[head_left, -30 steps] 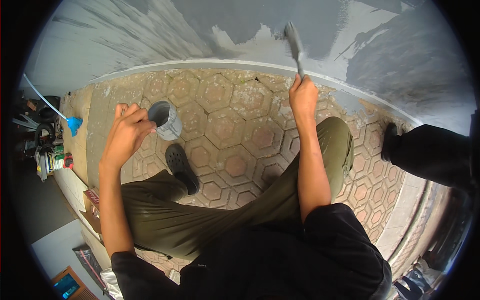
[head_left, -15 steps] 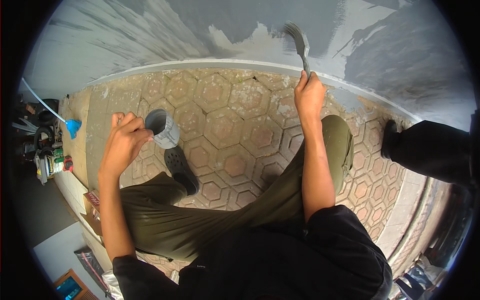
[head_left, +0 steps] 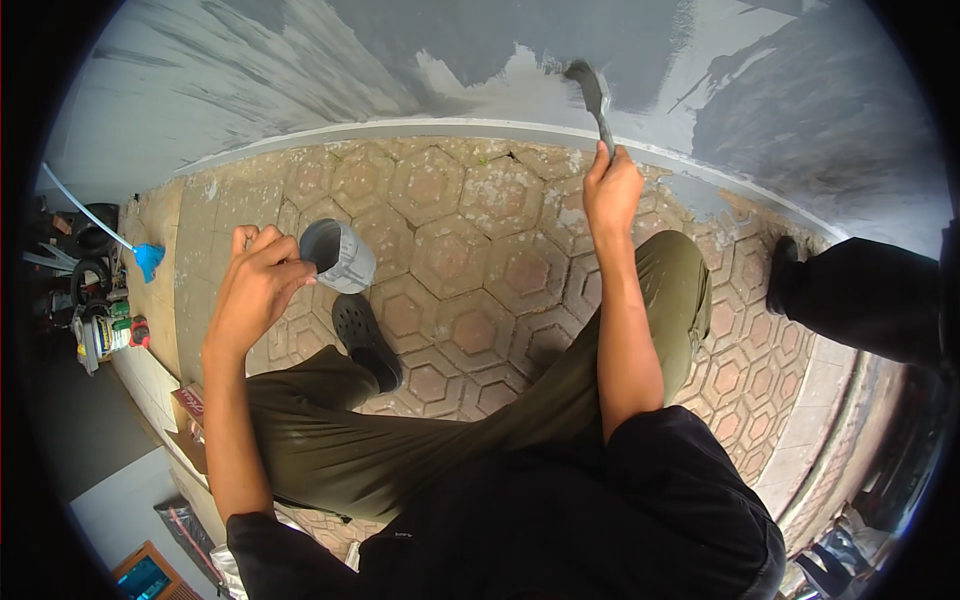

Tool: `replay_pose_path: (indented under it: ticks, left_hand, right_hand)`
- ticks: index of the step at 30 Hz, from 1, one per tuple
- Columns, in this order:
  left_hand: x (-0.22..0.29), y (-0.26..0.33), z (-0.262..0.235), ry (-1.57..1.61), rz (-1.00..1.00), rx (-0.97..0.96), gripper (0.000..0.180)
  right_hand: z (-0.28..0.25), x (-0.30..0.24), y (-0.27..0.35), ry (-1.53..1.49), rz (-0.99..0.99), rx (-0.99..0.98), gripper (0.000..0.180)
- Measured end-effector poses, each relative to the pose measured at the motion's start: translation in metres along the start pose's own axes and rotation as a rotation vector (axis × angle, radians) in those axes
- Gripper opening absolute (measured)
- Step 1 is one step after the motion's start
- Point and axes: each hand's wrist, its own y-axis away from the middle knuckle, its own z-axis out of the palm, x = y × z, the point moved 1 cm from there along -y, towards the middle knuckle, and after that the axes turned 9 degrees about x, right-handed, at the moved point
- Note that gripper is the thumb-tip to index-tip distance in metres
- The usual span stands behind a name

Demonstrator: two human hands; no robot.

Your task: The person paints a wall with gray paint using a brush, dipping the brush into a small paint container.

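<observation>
The right hand (head_left: 612,190) is clenched around the handle of a paintbrush (head_left: 592,95), whose bristles press against the grey-painted wall (head_left: 420,50) just above its pale base strip. The left hand (head_left: 255,290) grips a small grey paint cup (head_left: 337,256), tipped so its open mouth faces the person, held above the hexagonal paving floor (head_left: 470,250). A dark clog (head_left: 367,340) rests on the pavers just below the cup, and a blue-headed tool (head_left: 148,258) lies off to the left.

The wall (head_left: 330,70) is pale with dark grey paint patches. The floor (head_left: 470,260) has brownish hexagon tiles. The cup (head_left: 338,256) is grey, the trousers (head_left: 420,440) olive green, the shoe (head_left: 365,340) black.
</observation>
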Motion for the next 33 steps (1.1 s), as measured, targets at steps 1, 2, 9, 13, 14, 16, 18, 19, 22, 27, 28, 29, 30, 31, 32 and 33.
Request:
replay_pose_path:
  ticks: [1, 2, 9, 13, 14, 16, 18, 19, 22, 27, 28, 29, 30, 31, 32, 33]
  left_hand:
    - [0.001, 0.001, -0.001, -0.005, -0.007, -0.02, 0.014]
    - [0.001, 0.002, -0.002, -0.007, -0.011, -0.026, 0.014]
    - [0.003, 0.006, -0.001, -0.002, -0.012, -0.03, 0.015]
    - [0.003, 0.008, -0.003, -0.012, -0.071, -0.015, 0.014]
    - [0.004, 0.009, -0.003, -0.017, -0.052, -0.007, 0.014]
    - [0.004, 0.009, -0.003, -0.018, -0.06, -0.016, 0.014]
    - [0.004, 0.012, -0.003, -0.008, -0.034, -0.001, 0.014]
    - [0.003, 0.013, -0.002, 0.008, -0.077, -0.03, 0.014]
    - [0.001, 0.016, -0.002, -0.015, -0.099, -0.045, 0.014]
    - [0.009, 0.007, -0.002, -0.009, -0.031, -0.041, 0.013]
    - [0.01, 0.006, -0.003, -0.01, -0.058, -0.08, 0.013]
    - [0.01, 0.005, -0.004, -0.009, -0.03, -0.067, 0.013]
    - [0.01, 0.006, -0.003, 0.002, -0.027, -0.057, 0.013]
    - [0.007, 0.008, -0.001, 0.003, -0.058, -0.074, 0.012]
    - [0.003, 0.012, 0.002, 0.015, -0.01, -0.028, 0.012]
    - [-0.002, 0.018, 0.005, 0.006, -0.023, -0.053, 0.011]
  right_hand:
    - [-0.001, 0.001, -0.002, -0.017, 0.024, -0.051, 0.033]
    - [0.0, 0.002, -0.002, -0.009, 0.079, -0.126, 0.033]
    - [0.003, 0.002, 0.004, 0.127, -0.065, -0.278, 0.034]
    - [0.006, -0.003, 0.01, -0.068, 0.073, -0.131, 0.034]
    - [0.008, -0.003, 0.01, -0.03, 0.14, -0.169, 0.034]
    - [0.013, 0.0, 0.01, 0.156, 0.05, -0.24, 0.032]
    - [0.016, 0.004, 0.009, 0.092, 0.012, -0.164, 0.032]
    - [0.016, 0.006, 0.008, 0.087, 0.069, -0.125, 0.031]
    - [0.012, 0.003, 0.004, -0.057, 0.047, -0.105, 0.032]
    - [-0.001, -0.015, 0.001, 0.0, 0.05, -0.154, 0.032]
    - [-0.002, -0.016, 0.001, 0.01, 0.08, -0.171, 0.032]
    - [-0.001, -0.015, 0.001, -0.007, 0.08, -0.219, 0.032]
    - [0.003, -0.013, 0.004, 0.01, 0.048, -0.207, 0.032]
    - [0.007, -0.008, 0.005, 0.038, 0.034, -0.207, 0.032]
    - [0.013, -0.001, 0.007, 0.032, 0.008, -0.174, 0.032]
    - [0.021, 0.007, 0.012, -0.014, 0.057, -0.199, 0.032]
